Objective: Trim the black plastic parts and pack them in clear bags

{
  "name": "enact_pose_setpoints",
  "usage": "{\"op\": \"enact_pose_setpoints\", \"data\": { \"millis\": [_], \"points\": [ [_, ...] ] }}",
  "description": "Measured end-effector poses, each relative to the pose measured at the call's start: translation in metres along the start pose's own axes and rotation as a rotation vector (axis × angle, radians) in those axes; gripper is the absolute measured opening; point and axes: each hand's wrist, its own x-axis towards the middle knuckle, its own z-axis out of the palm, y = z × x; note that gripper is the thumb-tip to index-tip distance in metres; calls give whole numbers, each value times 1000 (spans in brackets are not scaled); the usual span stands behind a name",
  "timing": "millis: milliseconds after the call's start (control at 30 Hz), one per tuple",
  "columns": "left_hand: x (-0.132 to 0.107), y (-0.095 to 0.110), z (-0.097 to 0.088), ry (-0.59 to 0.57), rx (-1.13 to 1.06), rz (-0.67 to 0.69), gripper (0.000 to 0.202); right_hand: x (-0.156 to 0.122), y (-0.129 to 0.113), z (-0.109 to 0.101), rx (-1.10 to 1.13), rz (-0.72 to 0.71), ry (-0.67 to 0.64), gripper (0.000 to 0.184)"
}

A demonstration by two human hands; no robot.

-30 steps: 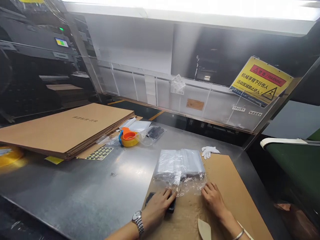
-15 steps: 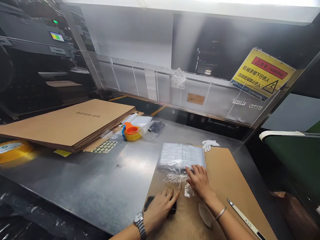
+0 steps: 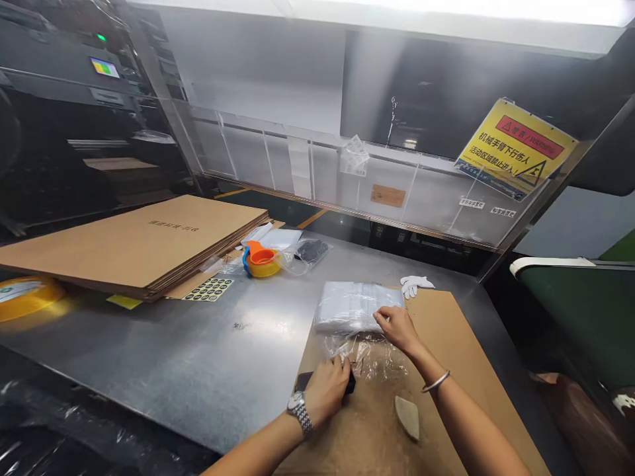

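My left hand point(image 3: 328, 385) is closed over a small black block-like object point(image 3: 303, 381), most of which it covers. My right hand point(image 3: 397, 325) has its fingers pinched together above the front right of a stack of clear plastic bags point(image 3: 342, 307); whatever is between the fingertips is hidden. Crumpled clear film point(image 3: 381, 357) spreads out from the stack's near side. All of this rests on a flat brown cardboard sheet point(image 3: 446, 350). A beige wedge-shaped piece point(image 3: 407, 416) lies between my forearms.
A stack of flat cardboard point(image 3: 139, 238) lies at the left, beside a sticker sheet point(image 3: 209, 289) and a yellow tape roll point(image 3: 30, 296). Another tape roll with an orange part point(image 3: 262, 259) stands farther back. A white glove point(image 3: 415, 284) lies behind the sheet, and a green conveyor point(image 3: 580, 311) runs at right.
My right hand has moved up and away from me, its spread fingers now pinched. My left hand has slid slightly forward with the black object. The pen at the right is no longer visible.
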Motion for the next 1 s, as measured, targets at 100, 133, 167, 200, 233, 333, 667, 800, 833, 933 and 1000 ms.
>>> {"op": "enact_pose_setpoints", "data": {
  "millis": [100, 133, 167, 200, 233, 333, 667, 800, 833, 933, 1000],
  "points": [
    [-15, 3, 0, -21, 18, 7, 66, -1, -4, -5, 40, -42, -11, 25],
    [-20, 5, -1, -25, 23, 7, 69, -1, -5, -8, 58, -72, -19, 27],
    [-26, 7, -3, -28, 31, 8, 71, -2, -5, -12, 79, -107, -28, 33],
    [-31, 8, -5, -31, 37, 11, 72, -4, -5, -16, 100, -142, -32, 42],
    [-36, 9, -7, -34, 31, 17, 73, -8, -4, -20, 120, -171, -27, 52],
    [-51, 9, -12, -54, -139, 36, 76, -29, 5, -29, 159, -157, 88, 53],
    [-63, 34, 5, -15, -2309, -456, 62, -162, 27, 81, 43, 231, 431, 41],
    [-62, 53, 10, -269, -2579, -611, 61, -179, 12, 101, 98, 213, 374, 33],
    [-62, 56, 11, -297, -2590, -636, 60, -182, 8, 97, 121, 208, 363, 32],
    [-66, 63, 13, -297, -2604, -670, 59, -192, -10, 72, 277, 179, 324, 31],
    [-68, 67, 15, -294, -2619, -657, 56, -198, -27, 53, 449, 144, 308, 32]
  ]
}}
